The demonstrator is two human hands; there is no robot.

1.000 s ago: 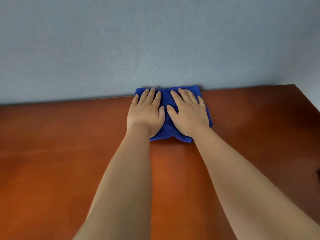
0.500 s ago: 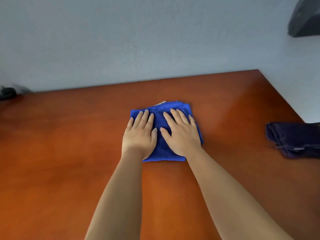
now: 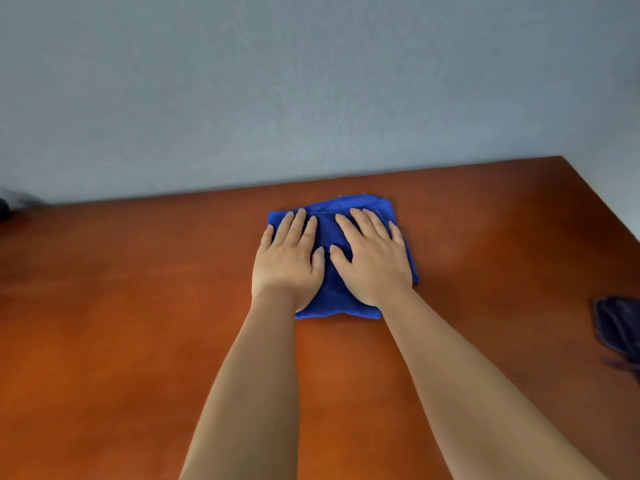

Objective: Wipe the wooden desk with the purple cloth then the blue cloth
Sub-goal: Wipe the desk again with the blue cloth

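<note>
Head view looks down on the wooden desk [image 3: 138,341], reddish-brown, which fills the lower part of the picture; behind it stands a grey-blue wall [image 3: 311,81]. Near the centre of the picture, a little toward 12 o'clock, lies the blue cloth [image 3: 330,271], folded to a rough square and flat on the desk top, near the far edge of the desk but not touching it. Both hands lie on this cloth, palms down; the left hand [image 3: 289,265] covers its side at 9 o'clock, fingers straight and close together, pointing to 12 o'clock; the right hand [image 3: 375,265] covers its side at 3 o'clock, fingers straight and a little spread. Neither hand is curled round the cloth; they press on it with flat fingers; the two thumbs nearly meet over the middle of the cloth. Both bare forearms come in from 6 o'clock. At 3 o'clock, cut by the picture edge, lies the purple cloth [image 3: 618,327], dark and crumpled, well apart from the hands. At 9 o'clock, at the far edge, a dark blurred object [image 3: 5,206] shows; I cannot tell what it is.
</note>
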